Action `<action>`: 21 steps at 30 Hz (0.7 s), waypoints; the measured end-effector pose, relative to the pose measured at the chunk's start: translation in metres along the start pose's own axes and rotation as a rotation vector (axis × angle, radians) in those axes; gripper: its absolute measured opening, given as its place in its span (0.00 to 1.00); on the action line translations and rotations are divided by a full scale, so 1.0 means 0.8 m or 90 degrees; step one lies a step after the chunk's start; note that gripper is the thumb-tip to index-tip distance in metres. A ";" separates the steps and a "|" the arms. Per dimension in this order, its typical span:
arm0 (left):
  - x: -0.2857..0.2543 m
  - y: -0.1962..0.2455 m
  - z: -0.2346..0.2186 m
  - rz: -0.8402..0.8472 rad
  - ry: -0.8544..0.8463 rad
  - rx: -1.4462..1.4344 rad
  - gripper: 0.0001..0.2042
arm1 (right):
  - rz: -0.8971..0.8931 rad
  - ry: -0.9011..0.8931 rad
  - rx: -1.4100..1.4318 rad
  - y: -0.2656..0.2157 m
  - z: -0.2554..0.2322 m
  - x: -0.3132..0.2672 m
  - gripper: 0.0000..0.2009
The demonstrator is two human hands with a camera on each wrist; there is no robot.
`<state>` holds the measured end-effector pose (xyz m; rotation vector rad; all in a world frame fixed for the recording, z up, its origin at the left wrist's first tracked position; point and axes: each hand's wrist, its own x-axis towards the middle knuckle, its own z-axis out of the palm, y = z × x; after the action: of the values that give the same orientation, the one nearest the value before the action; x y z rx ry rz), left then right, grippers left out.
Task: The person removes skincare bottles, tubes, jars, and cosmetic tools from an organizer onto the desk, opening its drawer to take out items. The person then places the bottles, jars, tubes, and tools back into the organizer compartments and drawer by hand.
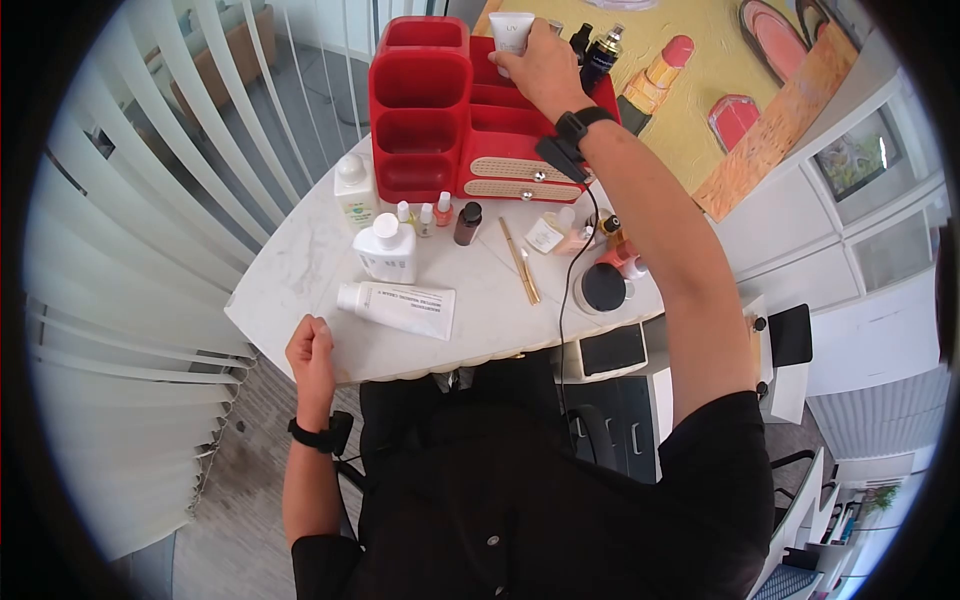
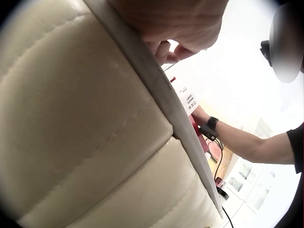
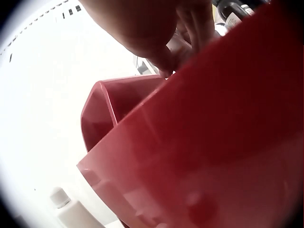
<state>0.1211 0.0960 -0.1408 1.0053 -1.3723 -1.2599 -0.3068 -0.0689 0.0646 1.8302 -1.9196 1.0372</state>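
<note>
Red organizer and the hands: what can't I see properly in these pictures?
Part of the white tube: head view, covered by the right hand; any finer print is too small.
Inside the drawers: head view, hidden by their fronts.
The right hand's grip: right wrist view, partly blocked by the red organizer.
Part of the left hand: left wrist view, cut off by the top edge.
</note>
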 end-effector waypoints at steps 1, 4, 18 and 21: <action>0.000 0.000 0.000 0.002 -0.003 -0.003 0.13 | 0.002 0.003 -0.005 -0.001 0.001 -0.001 0.29; 0.000 -0.001 -0.001 0.001 -0.009 -0.007 0.13 | 0.004 0.011 -0.021 -0.001 0.006 -0.004 0.29; 0.000 -0.001 0.000 0.002 -0.004 0.005 0.12 | -0.003 0.045 -0.038 0.018 0.007 -0.004 0.29; 0.001 -0.003 0.000 0.004 -0.003 0.012 0.12 | -0.032 0.060 -0.015 0.027 0.010 -0.002 0.27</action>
<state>0.1210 0.0953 -0.1431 1.0110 -1.3920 -1.2484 -0.3247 -0.0743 0.0516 1.7752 -1.8144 1.0592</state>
